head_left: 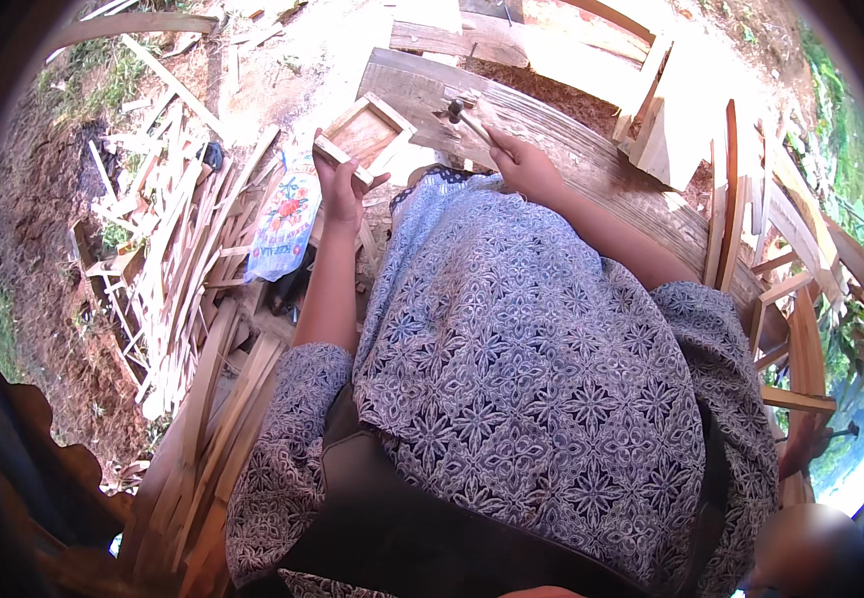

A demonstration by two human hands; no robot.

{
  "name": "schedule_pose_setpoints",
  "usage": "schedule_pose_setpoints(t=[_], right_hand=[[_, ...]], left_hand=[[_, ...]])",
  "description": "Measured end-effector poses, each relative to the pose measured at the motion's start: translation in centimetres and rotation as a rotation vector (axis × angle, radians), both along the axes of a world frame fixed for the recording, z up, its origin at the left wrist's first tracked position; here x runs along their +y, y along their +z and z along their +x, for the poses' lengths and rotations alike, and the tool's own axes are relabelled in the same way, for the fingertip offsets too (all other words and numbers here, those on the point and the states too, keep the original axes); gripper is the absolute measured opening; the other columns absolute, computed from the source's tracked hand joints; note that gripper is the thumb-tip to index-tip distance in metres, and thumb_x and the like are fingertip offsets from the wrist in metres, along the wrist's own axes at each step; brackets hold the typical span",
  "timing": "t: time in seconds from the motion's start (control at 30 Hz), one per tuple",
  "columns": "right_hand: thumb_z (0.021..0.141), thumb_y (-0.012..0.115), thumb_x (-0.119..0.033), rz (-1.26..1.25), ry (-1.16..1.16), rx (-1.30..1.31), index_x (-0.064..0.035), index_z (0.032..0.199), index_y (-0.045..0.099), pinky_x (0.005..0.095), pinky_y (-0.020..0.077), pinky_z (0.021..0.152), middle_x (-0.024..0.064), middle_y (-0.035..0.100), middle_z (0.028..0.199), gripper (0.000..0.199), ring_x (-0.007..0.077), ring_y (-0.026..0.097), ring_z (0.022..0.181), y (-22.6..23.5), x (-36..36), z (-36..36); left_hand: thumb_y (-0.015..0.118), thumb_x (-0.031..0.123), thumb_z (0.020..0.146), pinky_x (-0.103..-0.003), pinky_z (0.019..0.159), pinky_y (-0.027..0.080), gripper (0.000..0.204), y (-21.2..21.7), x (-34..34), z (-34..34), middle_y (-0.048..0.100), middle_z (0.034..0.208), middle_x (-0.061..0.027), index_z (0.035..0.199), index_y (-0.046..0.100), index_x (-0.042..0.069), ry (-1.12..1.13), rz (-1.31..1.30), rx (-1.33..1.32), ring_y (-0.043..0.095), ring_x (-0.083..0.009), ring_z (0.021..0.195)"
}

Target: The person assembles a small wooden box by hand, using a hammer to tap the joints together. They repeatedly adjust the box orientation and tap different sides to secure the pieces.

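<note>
Dressed in a blue-and-white flower-patterned cloth garment (532, 379). Holding a shallow square box of pale wood (364, 136) in the left hand (342, 189), with fingers clamped on its near edge, beside a white, red-flowered bag (290, 211). Gripping a dark-headed hammer (472, 122) in the right hand (525, 166), with fingers wrapped around its pale wooden handle, over a long, wide grey-brown plank (591, 159)

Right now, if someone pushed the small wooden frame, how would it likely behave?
The wooden frame is probably stiff, since its sides look straight and joined at the corners. It seems fairly light, as the left hand alone supports it. Its flat, angular sides suggest sliding rather than rolling.
</note>
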State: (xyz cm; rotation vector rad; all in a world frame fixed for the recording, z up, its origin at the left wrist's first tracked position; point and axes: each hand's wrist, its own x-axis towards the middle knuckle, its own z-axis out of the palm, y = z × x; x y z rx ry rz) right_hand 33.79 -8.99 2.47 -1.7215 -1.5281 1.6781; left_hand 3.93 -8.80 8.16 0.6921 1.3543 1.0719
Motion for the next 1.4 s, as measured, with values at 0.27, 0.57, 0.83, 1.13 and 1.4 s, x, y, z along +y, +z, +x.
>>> schedule_pose_setpoints(t=[0.27,0.57,0.83,1.13,1.4], right_hand=[[0.102,0.058,-0.027,-0.049,-0.158,0.021,-0.0220,0.148,0.053,0.0384,0.0510,0.094,0.0139,0.071,0.121,0.047,0.0256,0.068,0.109,-2.1,-2.7,2.0],[0.102,0.058,-0.027,-0.114,-0.178,0.069,-0.0046,0.138,0.059,0.0367,0.0544,0.081,0.0153,0.072,0.102,0.043,0.0226,0.071,0.091,-1.3,-2.6,0.6],[0.104,0.054,-0.027,-0.133,-0.397,0.203,-0.0073,0.133,0.062,0.0283,0.0431,0.058,-0.0009,0.056,0.075,0.036,0.0089,0.051,0.065,0.8,-1.1,-0.7],[0.108,0.049,-0.026,-0.148,-0.501,0.249,-0.0078,0.137,0.058,0.0227,0.0356,0.048,-0.0043,0.049,0.070,0.035,0.0041,0.043,0.056,1.8,-0.4,-4.8],[0.104,0.055,-0.021,0.009,-0.781,0.284,-0.0094,0.140,0.060,0.0265,0.0386,0.058,-0.0039,0.050,0.073,0.038,0.0056,0.045,0.065,3.2,-0.1,-6.8]], left_hand=[[0.045,0.007,0.089,-0.051,0.077,0.066,0.050,-2.3,-0.4,-3.2,0.052,0.129,-0.0159,0.138,0.034,0.008,0.074,-0.181,-0.021,0.063,-0.0310,0.113],[0.061,0.013,0.100,-0.044,0.091,0.061,0.041,-5.3,0.9,-4.8,0.060,0.130,-0.0146,0.137,0.045,0.006,0.104,-0.232,-0.058,0.064,-0.0290,0.116],[0.073,0.030,0.095,-0.048,0.083,0.059,0.062,-7.0,3.8,-1.9,0.051,0.124,-0.0201,0.138,0.039,0.002,0.011,-0.489,-0.013,0.060,-0.0341,0.105],[0.084,0.068,0.066,-0.060,0.115,0.033,0.139,-2.5,7.4,-1.2,0.006,0.158,-0.0339,0.161,-0.002,0.013,-0.833,0.214,1.355,0.022,-0.0544,0.143],[0.084,0.069,0.063,-0.060,0.118,0.027,0.144,-6.5,10.3,0.3,-0.003,0.162,-0.0331,0.162,-0.006,0.016,-1.052,0.171,1.233,0.012,-0.0544,0.149]])
